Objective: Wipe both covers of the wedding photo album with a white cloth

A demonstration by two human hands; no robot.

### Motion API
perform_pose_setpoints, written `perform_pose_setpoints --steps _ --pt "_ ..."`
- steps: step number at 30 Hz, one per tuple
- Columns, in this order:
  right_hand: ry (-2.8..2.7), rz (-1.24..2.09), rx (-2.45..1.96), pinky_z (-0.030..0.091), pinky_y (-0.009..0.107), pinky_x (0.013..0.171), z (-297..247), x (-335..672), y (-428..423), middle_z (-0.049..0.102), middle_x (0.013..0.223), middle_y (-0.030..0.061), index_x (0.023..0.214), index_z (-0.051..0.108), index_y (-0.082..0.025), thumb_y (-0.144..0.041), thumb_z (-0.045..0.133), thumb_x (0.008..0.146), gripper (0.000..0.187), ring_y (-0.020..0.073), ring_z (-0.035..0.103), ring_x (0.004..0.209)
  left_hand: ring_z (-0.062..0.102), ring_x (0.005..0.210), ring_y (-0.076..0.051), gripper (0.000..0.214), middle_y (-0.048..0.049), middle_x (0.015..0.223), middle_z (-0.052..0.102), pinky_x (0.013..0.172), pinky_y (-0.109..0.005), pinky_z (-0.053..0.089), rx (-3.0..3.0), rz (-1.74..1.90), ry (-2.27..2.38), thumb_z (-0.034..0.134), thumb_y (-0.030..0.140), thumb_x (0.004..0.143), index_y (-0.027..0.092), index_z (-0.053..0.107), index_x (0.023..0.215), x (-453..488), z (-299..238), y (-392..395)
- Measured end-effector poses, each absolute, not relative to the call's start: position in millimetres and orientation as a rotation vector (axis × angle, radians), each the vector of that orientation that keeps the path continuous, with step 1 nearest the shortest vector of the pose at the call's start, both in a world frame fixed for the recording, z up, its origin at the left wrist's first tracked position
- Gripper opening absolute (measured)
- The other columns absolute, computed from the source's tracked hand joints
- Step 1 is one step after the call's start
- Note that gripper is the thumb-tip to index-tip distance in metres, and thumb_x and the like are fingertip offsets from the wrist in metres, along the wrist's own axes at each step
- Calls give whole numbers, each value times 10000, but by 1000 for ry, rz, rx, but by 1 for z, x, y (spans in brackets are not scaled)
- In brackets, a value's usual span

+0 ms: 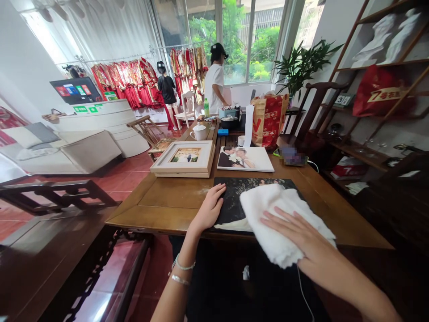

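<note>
A dark photo panel (234, 201) lies flat at the near edge of the wooden table (167, 201). My left hand (209, 208) rests on the panel's left edge, fingers together and pressing down, holding it steady. My right hand (295, 230) lies flat with fingers stretched out on a white cloth (268, 210), which covers the right half of the panel. Two thin bracelets sit on my left wrist.
Beyond the panel lie a framed photo (185, 157) and a white-edged photo print (244, 158). Further back stand a white teapot (199, 132), a red patterned bag (268, 118) and small items. Two people stand by racks of red garments. Shelves line the right; a sofa sits left.
</note>
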State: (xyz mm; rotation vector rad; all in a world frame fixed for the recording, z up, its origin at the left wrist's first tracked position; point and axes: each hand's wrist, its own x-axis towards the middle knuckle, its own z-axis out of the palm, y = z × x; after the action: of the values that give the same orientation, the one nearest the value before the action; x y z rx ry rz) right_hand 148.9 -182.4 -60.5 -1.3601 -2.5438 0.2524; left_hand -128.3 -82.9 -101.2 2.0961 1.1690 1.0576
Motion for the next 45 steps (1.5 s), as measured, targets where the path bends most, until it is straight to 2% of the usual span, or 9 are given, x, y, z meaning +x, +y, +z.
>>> perform_pose_setpoints --steps 6,11,17,22,27,34,37,40,45 --pt "-2424 99 -1536 238 499 1129 -68 171 -129 392 1475 -23 1404 423 -266 -38 395 636 801 224 269 1389 318 1383 -201 395 -92 1445 419 1172 -452 212 2105 1057 1156 383 195 927 212 493 1305 -128 -100 -83" --pt "-2433 83 -1606 280 539 1093 -61 169 -77 408 1465 -1 1401 433 -251 -67 396 692 734 265 317 1367 320 1382 -199 398 -82 1445 423 1170 -467 214 2114 1056 1144 380 200 930 237 486 1312 -127 -101 -82" --pt "-2462 108 -1583 307 522 1079 -59 176 -33 443 1444 22 1396 449 -225 -75 407 708 705 286 346 1349 318 1383 -189 401 -76 1445 422 1172 -464 211 2111 1070 1128 382 199 930 250 486 1314 -128 -103 -81" --pt "-2459 67 -1542 271 558 1086 -66 177 -49 423 1460 10 1402 430 -263 -68 418 682 746 286 314 1365 325 1380 -202 401 -75 1443 428 1168 -475 218 2116 1078 1130 385 198 928 249 486 1313 -128 -102 -82" --pt "-2452 -15 -1464 221 534 1120 -76 179 -115 382 1486 0 1409 403 -261 -25 405 620 823 241 252 1396 326 1380 -207 399 -91 1444 426 1168 -463 226 2118 1069 1150 385 195 926 218 493 1309 -128 -102 -82" --pt "-2440 -24 -1456 213 583 1114 -86 182 -193 334 1504 -56 1468 229 -391 -37 406 671 890 246 219 1404 326 1380 -202 400 -72 1444 427 1169 -465 222 2116 1073 1146 383 205 930 247 491 1313 -129 -103 -82" --pt "-2464 17 -1441 217 574 1118 -83 184 -188 352 1493 -63 1456 270 -394 -30 401 649 895 247 241 1396 329 1379 -201 400 -72 1441 431 1168 -467 222 2116 1075 1144 385 206 928 250 494 1310 -129 -103 -82" --pt "-2476 38 -1455 218 541 1127 -78 182 -161 357 1493 -48 1435 351 -332 -27 404 605 885 238 236 1399 327 1379 -206 396 -74 1442 430 1169 -467 220 2107 1073 1155 386 210 928 246 497 1307 -128 -103 -82" --pt "-2442 52 -1514 243 531 1111 -69 168 -98 388 1481 -12 1417 397 -280 -60 418 636 811 251 274 1386 319 1383 -199 398 -74 1444 425 1172 -461 209 2101 1060 1145 384 203 928 241 493 1309 -126 -101 -82"
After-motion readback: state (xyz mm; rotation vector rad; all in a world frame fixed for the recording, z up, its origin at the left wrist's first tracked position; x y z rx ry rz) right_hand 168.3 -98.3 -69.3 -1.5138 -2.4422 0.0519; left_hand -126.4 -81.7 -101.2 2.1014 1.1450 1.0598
